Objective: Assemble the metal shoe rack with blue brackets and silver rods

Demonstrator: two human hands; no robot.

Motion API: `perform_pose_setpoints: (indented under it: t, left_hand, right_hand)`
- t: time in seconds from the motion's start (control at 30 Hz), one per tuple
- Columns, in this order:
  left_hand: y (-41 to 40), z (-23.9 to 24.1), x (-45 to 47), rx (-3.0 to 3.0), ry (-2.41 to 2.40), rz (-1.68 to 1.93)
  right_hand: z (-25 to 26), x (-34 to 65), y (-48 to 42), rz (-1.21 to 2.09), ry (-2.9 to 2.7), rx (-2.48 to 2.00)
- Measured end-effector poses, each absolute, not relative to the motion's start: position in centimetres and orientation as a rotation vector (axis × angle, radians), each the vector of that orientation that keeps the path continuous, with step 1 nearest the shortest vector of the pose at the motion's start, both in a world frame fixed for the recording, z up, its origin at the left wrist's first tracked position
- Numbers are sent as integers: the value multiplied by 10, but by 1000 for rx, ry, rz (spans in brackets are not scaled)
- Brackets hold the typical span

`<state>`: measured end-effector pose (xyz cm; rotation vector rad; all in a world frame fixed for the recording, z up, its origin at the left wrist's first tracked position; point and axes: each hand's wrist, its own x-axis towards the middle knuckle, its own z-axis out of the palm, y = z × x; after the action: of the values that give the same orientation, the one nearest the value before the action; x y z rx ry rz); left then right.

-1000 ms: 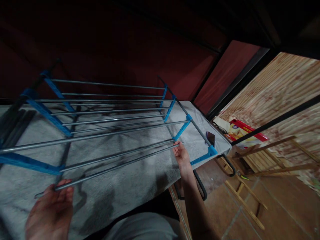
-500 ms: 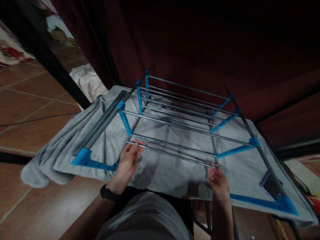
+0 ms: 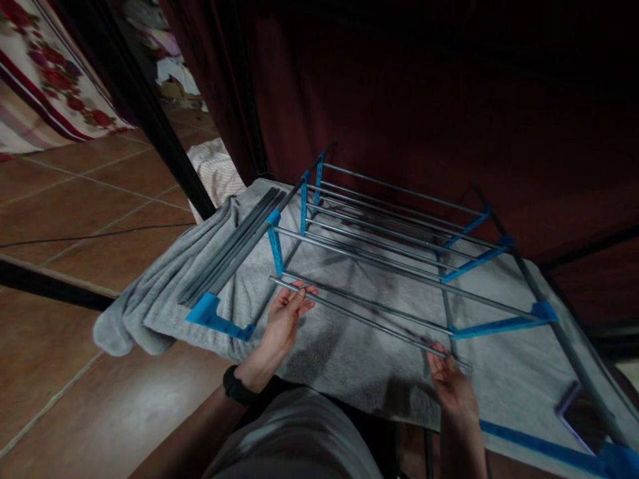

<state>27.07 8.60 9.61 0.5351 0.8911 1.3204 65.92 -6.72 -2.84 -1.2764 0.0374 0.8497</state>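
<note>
Between my two hands I hold a thin metal rod (image 3: 369, 322), level in front of a rack frame and a little apart from its nearest crossbar. My left hand (image 3: 285, 319) pinches the rod near its left end. My right hand (image 3: 453, 386) has its fingers closed around the rod near the other end. The frame has grey side tubes and blue plastic brackets (image 3: 476, 322), with several thin crossbars (image 3: 399, 265) joining the two sides. At the near left corner sits another blue bracket (image 3: 219, 320) with no crossbar on it.
Several loose grey tubes (image 3: 234, 243) lie along the left side. A grey blanket (image 3: 144, 293) covers the table under the frame. A phone-like dark object (image 3: 579, 416) lies at the right. Dark posts (image 3: 150, 126) and a maroon curtain (image 3: 399, 100) stand around; a cable (image 3: 100, 234) crosses the tiled floor.
My view has swung left, so everything sits farther right in the picture. Both hands keep their hold on the rod, which stays in front of the nearest crossbar.
</note>
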Motion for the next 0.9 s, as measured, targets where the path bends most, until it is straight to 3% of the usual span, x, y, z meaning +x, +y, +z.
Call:
perform_pose_setpoints:
  t: [0.5, 0.9]
  left_hand:
    - [66, 111, 300, 690, 861, 1196]
    - [57, 122, 329, 990, 847, 1088]
  right_hand:
    - [-45, 640, -58, 876, 82, -1213]
    - [0, 590, -50, 866, 249, -908]
